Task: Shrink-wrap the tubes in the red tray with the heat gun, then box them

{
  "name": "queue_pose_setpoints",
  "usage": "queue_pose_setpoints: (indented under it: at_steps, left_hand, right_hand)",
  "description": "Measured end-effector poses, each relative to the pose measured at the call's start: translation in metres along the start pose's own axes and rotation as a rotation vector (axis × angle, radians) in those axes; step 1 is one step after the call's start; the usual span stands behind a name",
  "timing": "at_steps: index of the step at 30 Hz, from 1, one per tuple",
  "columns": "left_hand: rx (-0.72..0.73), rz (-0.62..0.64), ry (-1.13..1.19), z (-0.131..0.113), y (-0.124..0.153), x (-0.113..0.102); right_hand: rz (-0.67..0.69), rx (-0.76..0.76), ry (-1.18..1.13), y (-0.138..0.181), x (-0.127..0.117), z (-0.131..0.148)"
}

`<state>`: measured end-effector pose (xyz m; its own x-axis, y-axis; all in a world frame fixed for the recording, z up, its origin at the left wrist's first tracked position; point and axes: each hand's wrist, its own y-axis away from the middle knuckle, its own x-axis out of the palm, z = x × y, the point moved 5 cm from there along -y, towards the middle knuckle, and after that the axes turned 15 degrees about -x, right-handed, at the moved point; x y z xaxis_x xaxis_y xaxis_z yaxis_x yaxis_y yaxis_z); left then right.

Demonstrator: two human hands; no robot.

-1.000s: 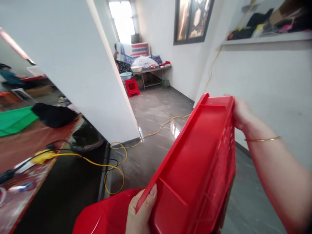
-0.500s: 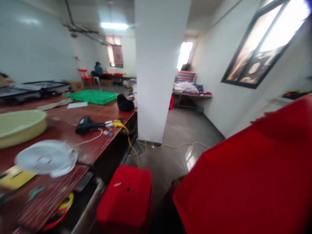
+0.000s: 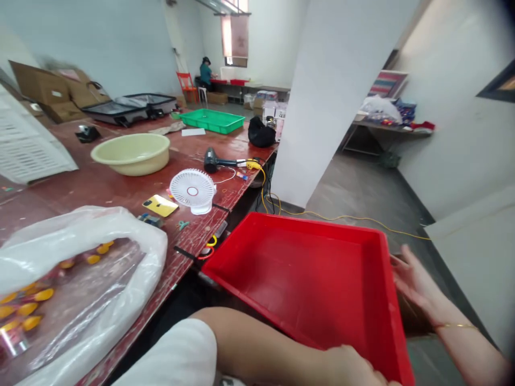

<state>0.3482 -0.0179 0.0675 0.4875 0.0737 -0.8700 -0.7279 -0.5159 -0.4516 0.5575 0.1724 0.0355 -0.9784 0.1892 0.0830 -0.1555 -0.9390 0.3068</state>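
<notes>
An empty red plastic tray (image 3: 298,268) sits low beside the table, its left corner close to the table edge. My left arm reaches across in front of it from a white sleeve. My left hand (image 3: 350,367) is closed over the tray's near edge by the right corner; its fingers are partly cut off by the frame. At the tray's right side is my right hand (image 3: 418,281), thumb raised and fingers stretched toward the outer wall. Whether those fingertips press on the wall is hard to see. What supports the tray is hidden beneath it.
On the red table (image 3: 132,193) lie a clear plastic bag (image 3: 148,252) of orange-capped items, white fan (image 3: 193,190), yellow phone (image 3: 160,205), hair dryer (image 3: 217,161), cream basin (image 3: 132,155) and green tray (image 3: 213,121). A pillar (image 3: 338,96) and yellow cord (image 3: 341,215) stand beyond.
The red tray has come down from a raised, tilted position at the right to lie beside the table, covering where the red stool showed. My view has turned left and down; both arms now show.
</notes>
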Motion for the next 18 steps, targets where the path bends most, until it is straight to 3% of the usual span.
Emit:
queue_pose_setpoints:
  at_steps: [2,5,8,12,18]
  left_hand:
    - [-0.055,0.084,0.002,0.013,0.004,0.032]
    - [-0.199,0.361,0.010,0.041,0.009,0.085]
    - [-0.309,0.500,0.017,0.070,0.026,0.110]
    - [-0.430,0.590,0.031,0.113,0.069,0.108]
    - [-0.817,0.603,-0.125,0.202,0.164,0.066]
  right_hand:
    - [0.063,0.055,0.088,-0.004,0.018,-0.022]
    - [0.052,0.068,0.181,-0.018,0.032,-0.057]
    - [-0.009,0.089,0.239,-0.036,0.041,-0.097]
    - [-0.105,0.086,0.320,-0.064,0.046,-0.137]
    - [-0.131,-0.067,0.412,-0.102,0.046,-0.153]
